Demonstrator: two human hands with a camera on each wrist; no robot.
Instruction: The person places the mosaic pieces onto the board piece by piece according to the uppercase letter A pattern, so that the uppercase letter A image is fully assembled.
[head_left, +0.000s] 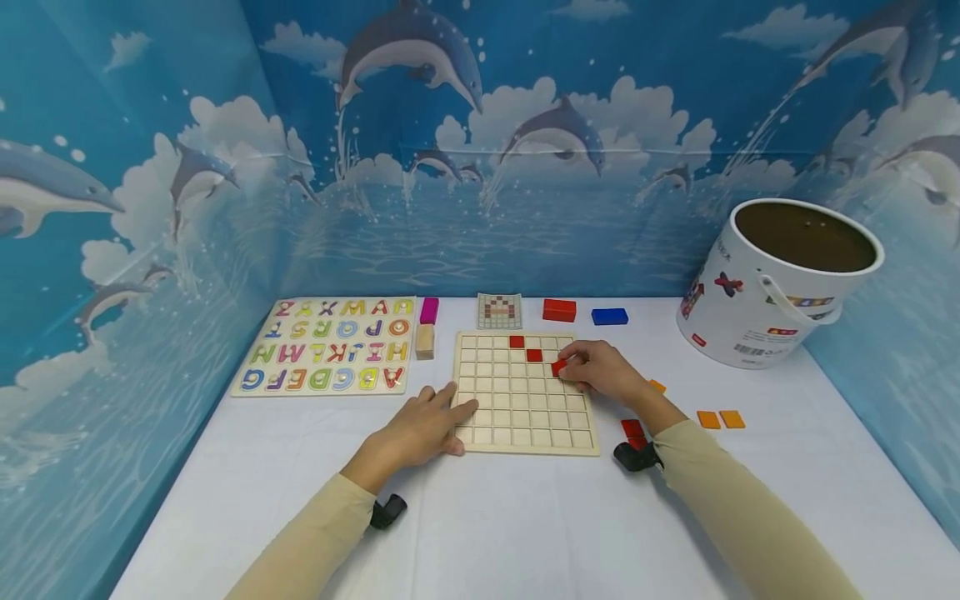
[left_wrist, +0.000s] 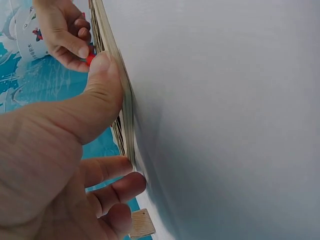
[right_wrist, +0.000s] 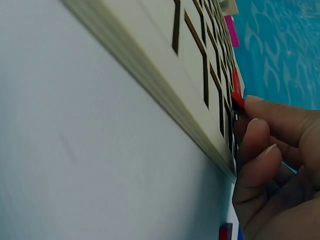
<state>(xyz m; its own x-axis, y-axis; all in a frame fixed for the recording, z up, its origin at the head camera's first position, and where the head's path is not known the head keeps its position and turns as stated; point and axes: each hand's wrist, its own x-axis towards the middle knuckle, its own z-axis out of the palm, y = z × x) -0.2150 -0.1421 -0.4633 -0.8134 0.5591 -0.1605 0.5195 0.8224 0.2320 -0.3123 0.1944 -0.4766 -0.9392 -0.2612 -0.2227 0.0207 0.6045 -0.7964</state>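
A wooden grid board [head_left: 525,417] of square cells lies flat on the white table. Two red square tiles, one in the top row [head_left: 517,342] and one a row lower [head_left: 534,356], sit in its cells. My right hand [head_left: 603,371] pinches another red tile [head_left: 558,367] between thumb and fingertips, low over the upper right cells; the right wrist view shows this red piece [right_wrist: 238,100] at the fingertips. Fingers spread, my left hand [head_left: 423,427] rests on the board's left edge. In the left wrist view its thumb [left_wrist: 102,75] lies along the board's side.
Behind the board are a pattern card [head_left: 499,312], a red block [head_left: 559,310] and a blue block [head_left: 610,317]. Left stand a letter puzzle [head_left: 322,346], a magenta block [head_left: 429,311] and a wooden block [head_left: 425,342]. Right are orange tiles [head_left: 708,419], red tiles [head_left: 632,428] and a white bucket [head_left: 742,308].
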